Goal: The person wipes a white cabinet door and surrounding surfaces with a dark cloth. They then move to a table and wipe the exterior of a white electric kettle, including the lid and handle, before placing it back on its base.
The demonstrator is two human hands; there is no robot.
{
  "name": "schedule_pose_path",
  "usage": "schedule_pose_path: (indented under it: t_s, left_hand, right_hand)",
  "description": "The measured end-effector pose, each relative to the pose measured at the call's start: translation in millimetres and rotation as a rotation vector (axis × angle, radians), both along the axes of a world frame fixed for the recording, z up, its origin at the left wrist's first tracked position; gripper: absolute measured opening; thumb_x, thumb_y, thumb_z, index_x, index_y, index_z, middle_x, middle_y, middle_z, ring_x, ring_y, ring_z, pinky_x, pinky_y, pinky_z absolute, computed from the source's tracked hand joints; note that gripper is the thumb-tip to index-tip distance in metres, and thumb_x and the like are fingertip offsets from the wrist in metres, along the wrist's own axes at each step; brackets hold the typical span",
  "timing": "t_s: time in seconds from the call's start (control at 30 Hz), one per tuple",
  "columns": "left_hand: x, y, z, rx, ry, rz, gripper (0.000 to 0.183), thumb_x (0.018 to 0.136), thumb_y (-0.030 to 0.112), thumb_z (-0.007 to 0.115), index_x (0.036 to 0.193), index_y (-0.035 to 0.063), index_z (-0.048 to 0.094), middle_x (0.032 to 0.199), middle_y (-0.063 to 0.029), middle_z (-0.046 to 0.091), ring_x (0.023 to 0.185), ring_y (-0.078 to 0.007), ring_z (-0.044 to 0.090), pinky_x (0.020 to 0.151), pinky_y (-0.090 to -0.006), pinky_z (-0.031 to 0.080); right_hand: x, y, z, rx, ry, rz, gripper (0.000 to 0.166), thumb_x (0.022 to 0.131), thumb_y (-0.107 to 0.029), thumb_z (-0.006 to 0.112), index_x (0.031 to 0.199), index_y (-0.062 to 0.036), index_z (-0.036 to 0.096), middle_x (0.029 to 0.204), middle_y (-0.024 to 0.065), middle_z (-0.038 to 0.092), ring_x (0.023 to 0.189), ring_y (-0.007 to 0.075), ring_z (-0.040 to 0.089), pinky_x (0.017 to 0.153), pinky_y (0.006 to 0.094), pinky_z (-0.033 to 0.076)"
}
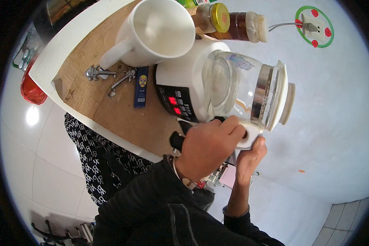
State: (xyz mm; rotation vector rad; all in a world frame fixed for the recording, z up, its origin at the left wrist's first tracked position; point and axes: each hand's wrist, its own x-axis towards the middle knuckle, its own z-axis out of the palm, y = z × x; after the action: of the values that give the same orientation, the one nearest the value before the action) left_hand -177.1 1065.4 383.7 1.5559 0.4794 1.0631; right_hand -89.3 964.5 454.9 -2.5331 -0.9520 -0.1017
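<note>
A glass electric kettle (243, 83) stands on a white heating base (181, 69), whose black panel shows lit red digits. My left hand (209, 144), back to the camera, is curled around a black-handled object (177, 140). Most of that object is hidden in the grip, so I cannot tell its kind. The left fingers are close beside the kettle's white handle (249, 136). My right hand (252, 153) grips this handle from the far side, its thumb on the edge and its other fingers partly hidden.
A large white mug (163, 33) sits beside the base. Two ornate silver metal pieces (100, 73) and a narrow blue box (140, 89) lie on the wooden table (120, 123). Behind are a yellow-lidded jar (220, 18), a brown-filled jar (241, 27) and a wall socket (313, 27) with a plug.
</note>
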Motion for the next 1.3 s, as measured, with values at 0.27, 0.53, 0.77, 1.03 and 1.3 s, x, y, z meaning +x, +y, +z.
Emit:
schedule_pose_path:
  t_s: [0.27, 0.53, 0.77, 1.03, 1.3]
  left_hand:
    - [-12, -11, -7, -0.15, -0.175, 0.05, 0.023, 0.069, 0.008, 0.068, 0.09, 0.0074, 0.06, 0.084, -0.0044, 0.055, 0.067, -0.0218, 0.061, 0.055, -0.0323, 0.049]
    - [-3, -2, 8, -0.154, -0.112, -0.028, 0.016, 0.073, 0.006, 0.067, 0.086, 0.0066, 0.057, 0.079, -0.0054, 0.053, 0.063, -0.0227, 0.06, 0.051, -0.0325, 0.047]
    - [-2, -6, 8, -0.227, -0.03, -0.023, 0.016, 0.075, 0.007, 0.067, 0.086, 0.0078, 0.056, 0.079, -0.007, 0.053, 0.062, -0.026, 0.059, 0.051, -0.0354, 0.047]
    - [-8, -5, 2, -0.195, 0.142, -0.013, 0.016, 0.075, 0.008, 0.066, 0.086, 0.0084, 0.054, 0.08, -0.007, 0.053, 0.063, -0.0285, 0.059, 0.052, -0.0371, 0.047]
    - [-2, 2, 11, -0.154, -0.096, 0.029, 0.017, 0.075, 0.009, 0.066, 0.083, 0.0091, 0.051, 0.077, -0.0073, 0.049, 0.061, -0.027, 0.057, 0.05, -0.036, 0.045]
  right_hand:
    - [-6, 11, 2, 0.025, 0.015, 0.015, 0.052, 0.098, -0.043, 0.028, 0.083, 0.002, 0.049, 0.076, 0.0045, 0.052, 0.072, 0.0122, 0.044, 0.063, 0.0298, 0.04]
    - [-4, 2, 6, -0.133, -0.079, 0.005, 0.065, 0.098, -0.05, 0.022, 0.094, 0.0055, 0.057, 0.07, 0.0091, 0.055, 0.063, 0.0155, 0.048, 0.056, 0.0342, 0.039]
    - [-3, 1, -1, -0.049, -0.059, 0.04, 0.065, 0.098, -0.05, 0.022, 0.096, 0.0057, 0.057, 0.069, 0.0104, 0.054, 0.062, 0.0162, 0.048, 0.055, 0.0341, 0.039]
    - [4, -3, 2, -0.058, 0.008, 0.002, 0.053, 0.099, -0.037, 0.027, 0.083, 0.0053, 0.054, 0.079, 0.0082, 0.06, 0.07, 0.0149, 0.051, 0.064, 0.03, 0.044]
    - [0, 0, 6, -0.16, -0.091, -0.005, 0.054, 0.098, -0.039, 0.027, 0.085, 0.004, 0.057, 0.062, 0.0056, 0.047, 0.058, 0.0156, 0.04, 0.051, 0.0322, 0.033]
